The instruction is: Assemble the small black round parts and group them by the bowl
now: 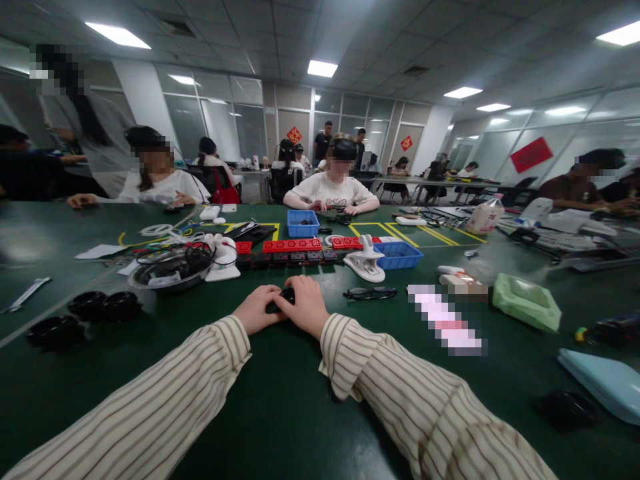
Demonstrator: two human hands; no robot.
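Both forearms, in striped sleeves, reach forward over the dark green table, and the hands meet near its middle. Between them is a small black rounded object (287, 295), mostly covered by fingers, so its kind is unclear. My left hand (259, 309) is closed around its left side. My right hand (307, 305) curls over it from the right, thumb pointing toward the left hand. Just beyond lie a row of red socket modules (293, 245) and black ones (305, 257). A pair of black-framed glasses (370, 293) rests right of my right hand.
A metal bowl (143, 279) of dark parts and a white clip stand (366, 260) stand beyond the hands. Blue bins (400, 253), black rings (120, 307), a wrench (27, 295), a green tissue pack (527, 303) and a light-blue case (603, 383) lie around. A person (333, 190) sits opposite.
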